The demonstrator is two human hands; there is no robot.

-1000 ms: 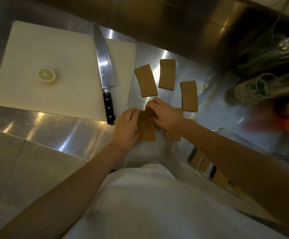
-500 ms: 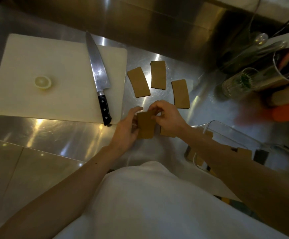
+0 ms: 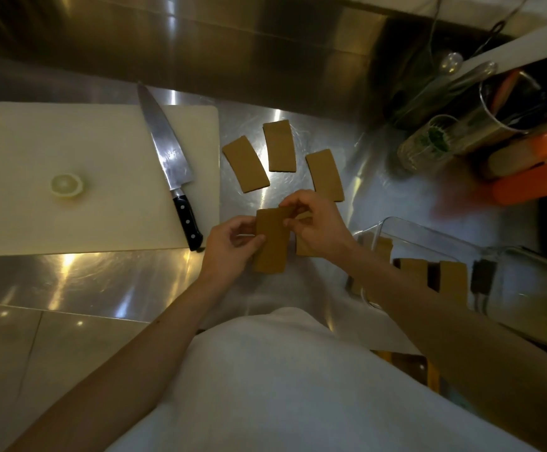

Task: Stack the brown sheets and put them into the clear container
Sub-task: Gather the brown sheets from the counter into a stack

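Both hands hold a small stack of brown sheets (image 3: pixel 271 243) just above the steel counter. My left hand (image 3: pixel 229 247) grips its left edge. My right hand (image 3: pixel 314 223) pinches its top right corner and hides most of another brown sheet (image 3: pixel 302 250) lying beneath it. Three more brown sheets lie flat further back: a left sheet (image 3: pixel 246 164), a middle sheet (image 3: pixel 279 145) and a right sheet (image 3: pixel 325 175). The clear container (image 3: pixel 435 234) stands to the right with several brown sheets (image 3: pixel 453 282) inside, partly behind my right forearm.
A white cutting board (image 3: pixel 96 177) lies at the left with a chef's knife (image 3: pixel 167 158) along its right side and a lemon end (image 3: pixel 66 186) on it. Glass jars (image 3: pixel 428 145), a metal cup of utensils (image 3: pixel 510 102) and orange tools (image 3: pixel 533 184) crowd the back right.
The stack has been lifted off the counter between both hands. The view has shifted, showing more of the clear container.
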